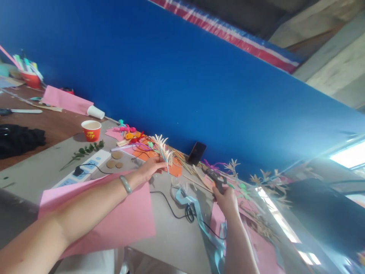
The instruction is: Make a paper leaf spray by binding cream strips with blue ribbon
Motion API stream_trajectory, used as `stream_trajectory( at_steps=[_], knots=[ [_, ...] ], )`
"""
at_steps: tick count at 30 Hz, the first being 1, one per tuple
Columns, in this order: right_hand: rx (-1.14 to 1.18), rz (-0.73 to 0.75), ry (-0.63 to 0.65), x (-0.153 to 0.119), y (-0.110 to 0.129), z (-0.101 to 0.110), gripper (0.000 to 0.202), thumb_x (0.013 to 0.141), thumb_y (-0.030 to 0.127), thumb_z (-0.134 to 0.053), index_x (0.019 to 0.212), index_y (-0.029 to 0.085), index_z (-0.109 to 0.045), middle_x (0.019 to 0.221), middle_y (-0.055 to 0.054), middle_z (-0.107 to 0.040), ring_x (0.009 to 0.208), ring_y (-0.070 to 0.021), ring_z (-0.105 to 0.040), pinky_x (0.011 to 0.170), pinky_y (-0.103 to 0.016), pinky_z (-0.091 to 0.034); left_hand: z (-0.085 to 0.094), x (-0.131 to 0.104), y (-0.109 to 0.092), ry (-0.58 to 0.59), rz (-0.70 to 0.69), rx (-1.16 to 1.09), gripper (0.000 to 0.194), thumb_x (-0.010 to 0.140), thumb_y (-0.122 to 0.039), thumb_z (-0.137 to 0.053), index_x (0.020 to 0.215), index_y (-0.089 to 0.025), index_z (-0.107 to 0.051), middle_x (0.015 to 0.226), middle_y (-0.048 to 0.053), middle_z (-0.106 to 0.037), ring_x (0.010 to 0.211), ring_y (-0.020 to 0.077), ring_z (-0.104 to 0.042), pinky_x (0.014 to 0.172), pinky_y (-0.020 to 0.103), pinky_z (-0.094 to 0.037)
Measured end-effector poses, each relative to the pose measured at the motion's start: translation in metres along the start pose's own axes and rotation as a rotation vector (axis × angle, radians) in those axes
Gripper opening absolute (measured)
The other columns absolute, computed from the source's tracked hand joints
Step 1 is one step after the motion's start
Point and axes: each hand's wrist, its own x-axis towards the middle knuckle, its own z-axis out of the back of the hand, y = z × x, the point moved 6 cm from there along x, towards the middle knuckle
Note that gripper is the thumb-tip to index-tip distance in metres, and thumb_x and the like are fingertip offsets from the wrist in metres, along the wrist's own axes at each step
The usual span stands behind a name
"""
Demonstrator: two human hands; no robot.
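Note:
My left hand (152, 168) pinches the thin stem of a cream artificial flower (163, 146) with narrow pointed petals, held upright above the grey table. A bracelet sits on that wrist. To the right, my right hand (227, 198) is closed around the grip of a black glue gun (214, 176), which points away to the upper left. Between the hands, a light blue ribbon (196, 207) winds over the table beside a bundled black cord (189, 214). Under my left forearm lies a large pink paper sheet (128, 220).
A white power strip (98, 159) with a black plug stands left, near wooden discs (111, 164), a leafy sprig (82, 152) and a red paper cup (91, 133). A phone (196, 153) leans against the blue partition (171, 76). More pale flowers (265, 177) are at right.

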Motion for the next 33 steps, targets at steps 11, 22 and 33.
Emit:
stream_trajectory(
  at_steps=[11, 22, 33],
  knots=[
    [0.825, 0.163, 0.483, -0.076, 0.093, -0.026, 0.033, 0.074, 0.047, -0.066, 0.085, 0.018, -0.055, 0.066, -0.004, -0.065, 0.047, -0.0141, -0.055, 0.040, -0.024, -0.040, 0.006, 0.000, -0.003, -0.111, -0.008, 0.058, 0.027, 0.060, -0.031, -0.076, 0.068, -0.013, -0.058, 0.061, 0.000, -0.059, 0.057, 0.0091, -0.054, 0.055, 0.021, -0.038],
    [0.784, 0.173, 0.608, -0.083, 0.085, -0.065, 0.039, 0.075, 0.052, -0.065, 0.092, 0.020, -0.050, 0.055, 0.003, -0.056, 0.047, -0.0146, -0.050, 0.048, -0.027, -0.041, 0.012, 0.006, 0.005, -0.180, -0.030, 0.063, 0.033, 0.055, -0.037, -0.079, 0.063, -0.014, -0.057, 0.056, 0.000, -0.057, 0.055, 0.0109, -0.054, 0.052, 0.022, -0.038],
    [0.648, 0.206, 0.595, -0.097, 0.092, -0.064, 0.045, 0.078, 0.061, -0.055, 0.062, 0.019, -0.054, 0.045, 0.001, -0.051, 0.037, -0.0125, -0.045, 0.041, -0.026, -0.036, 0.003, -0.006, -0.004, -0.150, -0.034, 0.079, 0.022, 0.062, -0.032, -0.073, 0.065, -0.014, -0.061, 0.060, 0.002, -0.060, 0.058, 0.0116, -0.054, 0.056, 0.023, -0.039]
  ],
)
